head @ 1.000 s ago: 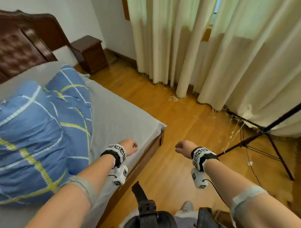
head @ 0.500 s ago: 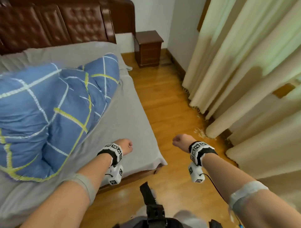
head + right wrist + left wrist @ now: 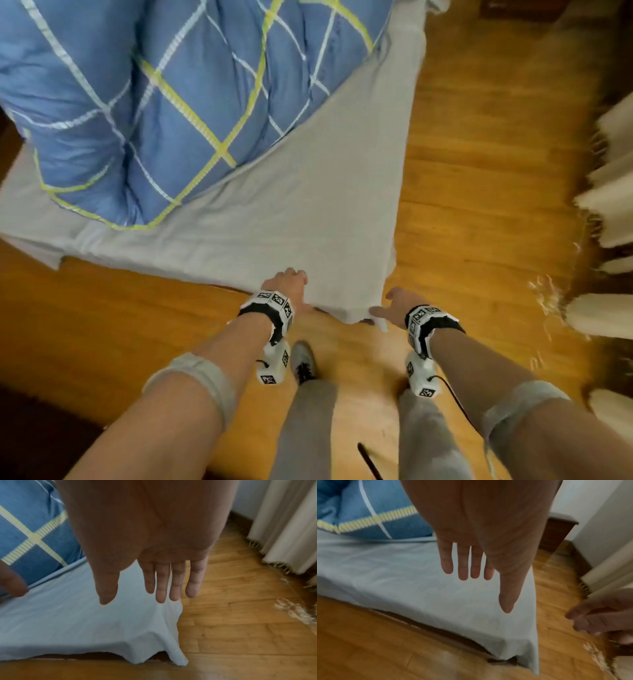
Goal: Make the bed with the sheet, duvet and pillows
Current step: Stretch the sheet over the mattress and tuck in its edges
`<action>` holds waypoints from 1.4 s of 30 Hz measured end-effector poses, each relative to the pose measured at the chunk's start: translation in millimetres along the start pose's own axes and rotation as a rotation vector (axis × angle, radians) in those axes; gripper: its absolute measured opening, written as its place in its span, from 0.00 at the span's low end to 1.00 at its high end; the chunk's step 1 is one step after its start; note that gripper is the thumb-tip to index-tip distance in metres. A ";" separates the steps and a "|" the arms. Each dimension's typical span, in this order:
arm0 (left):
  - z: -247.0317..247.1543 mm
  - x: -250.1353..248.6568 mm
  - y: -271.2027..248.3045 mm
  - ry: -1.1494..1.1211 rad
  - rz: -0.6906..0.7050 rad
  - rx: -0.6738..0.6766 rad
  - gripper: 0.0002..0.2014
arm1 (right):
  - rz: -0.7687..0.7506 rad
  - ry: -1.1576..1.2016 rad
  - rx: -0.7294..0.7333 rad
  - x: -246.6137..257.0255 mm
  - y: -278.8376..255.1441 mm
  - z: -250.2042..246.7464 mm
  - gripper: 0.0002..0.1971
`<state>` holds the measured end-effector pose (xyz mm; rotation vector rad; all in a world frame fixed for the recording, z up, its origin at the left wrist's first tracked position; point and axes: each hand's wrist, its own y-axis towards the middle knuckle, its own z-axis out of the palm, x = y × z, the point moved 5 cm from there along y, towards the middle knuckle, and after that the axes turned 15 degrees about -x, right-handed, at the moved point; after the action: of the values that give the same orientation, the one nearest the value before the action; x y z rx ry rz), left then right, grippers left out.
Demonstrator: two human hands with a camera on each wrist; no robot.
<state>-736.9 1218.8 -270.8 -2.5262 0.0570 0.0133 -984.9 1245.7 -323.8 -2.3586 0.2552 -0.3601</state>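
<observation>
A pale grey sheet point(image 3: 291, 212) covers the mattress, and its loose corner point(image 3: 363, 317) hangs over the foot of the bed. A bunched blue duvet point(image 3: 154, 102) with yellow and white stripes lies on the sheet farther up the bed. My left hand point(image 3: 286, 282) hovers over the sheet's foot edge with straight fingers point(image 3: 463, 566) and holds nothing. My right hand point(image 3: 388, 308) is spread open beside the hanging corner, its fingers point(image 3: 162, 582) just above the cloth. No pillows are in view.
Wooden floor point(image 3: 479, 171) runs along the right side and foot of the bed. Cream curtains point(image 3: 606, 205) hang at the right with frayed hems. A dark nightstand point(image 3: 556, 534) stands by the wall. My legs and a shoe point(image 3: 303, 363) are below the hands.
I have turned and bent down to the bed's foot corner. Both hands went from loose fists in the air to open hands lowered at the sheet's corner.
</observation>
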 end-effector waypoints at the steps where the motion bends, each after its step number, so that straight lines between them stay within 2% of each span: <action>1: 20.2 -3.7 13.4 0.015 -0.005 0.015 0.31 | 0.001 -0.021 0.001 -3.8 18.8 14.8 0.41; 5: 96.6 -25.1 67.7 0.107 0.035 0.013 0.43 | 0.020 -0.037 0.016 -18.0 85.0 79.3 0.50; 7: 131.0 -34.7 91.7 0.156 0.061 -0.003 0.46 | 0.015 -0.015 0.024 -20.1 107.3 107.9 0.47; 9: 154.7 -45.0 109.8 0.204 0.084 -0.033 0.47 | 0.016 0.013 0.021 -24.7 121.9 123.9 0.39; 11: 165.3 -54.5 125.0 0.224 0.091 -0.085 0.43 | -0.021 0.021 0.005 -33.8 130.5 127.5 0.29; 14: 173.8 -66.7 135.9 0.221 0.195 -0.064 0.26 | -0.125 0.009 -0.070 -46.4 128.7 122.8 0.16; 16: 173.5 -69.5 131.4 0.224 0.263 -0.019 0.17 | -0.172 0.057 -0.131 -46.4 118.8 116.9 0.14; 19: 162.8 -86.5 117.3 0.199 0.351 0.030 0.11 | -0.184 0.014 -0.137 -58.7 96.9 110.4 0.10; 23: 165.3 -159.6 78.4 0.054 0.545 0.149 0.08 | -0.051 -0.133 -0.008 -131.7 57.9 109.6 0.09; 26: 183.2 -201.7 55.5 0.096 0.630 0.220 0.03 | 0.023 -0.186 0.091 -178.5 31.2 113.3 0.14; 28: 189.7 -209.0 51.6 0.134 0.650 0.231 0.03 | 0.043 -0.175 0.132 -187.6 23.5 117.9 0.15; 31: 190.3 -197.5 50.7 0.193 0.569 0.245 0.06 | 0.095 -0.146 0.132 -184.0 24.4 118.8 0.13; 33: 183.5 -184.2 48.4 0.227 0.493 0.272 0.08 | 0.106 -0.072 0.159 -175.9 24.2 115.6 0.17; 35: 163.5 -173.0 43.6 0.208 0.431 0.278 0.12 | 0.077 0.003 0.160 -166.5 19.3 99.8 0.29; 36: 147.8 -168.5 41.8 0.200 0.415 0.252 0.13 | 0.069 0.043 0.137 -161.8 15.9 85.1 0.32; 39: 82.2 -163.6 31.3 0.192 0.365 0.148 0.14 | 0.027 0.125 0.053 -148.2 3.4 21.1 0.28; 42: -0.7 -172.2 14.8 0.163 0.293 0.068 0.14 | -0.036 0.117 0.003 -143.2 -15.6 -65.0 0.23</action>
<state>-909.6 1212.9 -274.9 -2.4243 0.4842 -0.0756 -1139.8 1256.1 -294.1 -2.3446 0.2668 -0.5159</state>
